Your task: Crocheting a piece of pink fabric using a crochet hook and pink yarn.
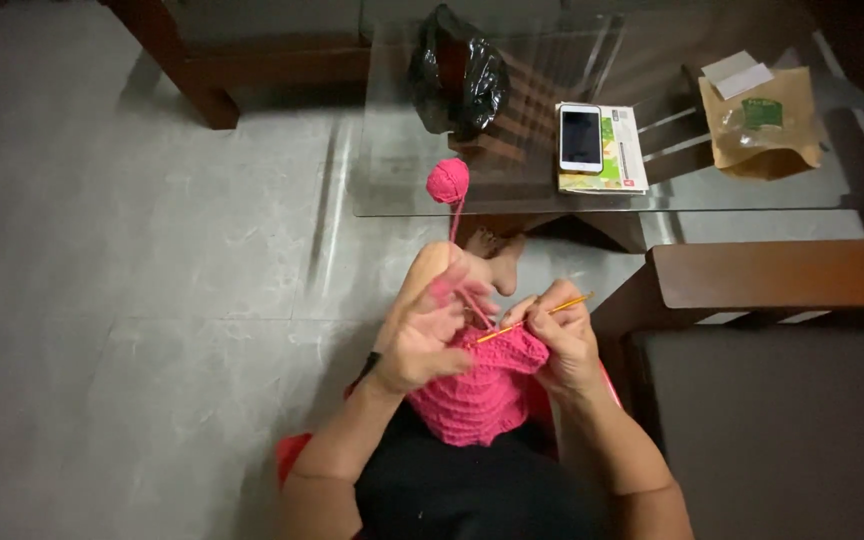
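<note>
Our right hand (564, 345) grips the yellow crochet hook (534, 318); our left hand (422, 335) pinches the pink knitted piece (477, 395), near on our lap. Pink yarn ball (448, 181) sits on the far glass tabletop (392, 170), beside a black bag (457, 70) and phone (581, 137).

The knitted piece (477, 395) lies on the person's lap, between the left hand (420, 340) and the right hand (562, 340). The hook (534, 318) sits in the right hand, above the piece. A strand of yarn runs up from the left hand to the yarn ball (448, 181) on the near left edge of the table (402, 170). Behind the ball is a bag (457, 70). To its right a phone (580, 137) lies on a booklet (624, 150), and a pouch (764, 125) lies further right
</note>
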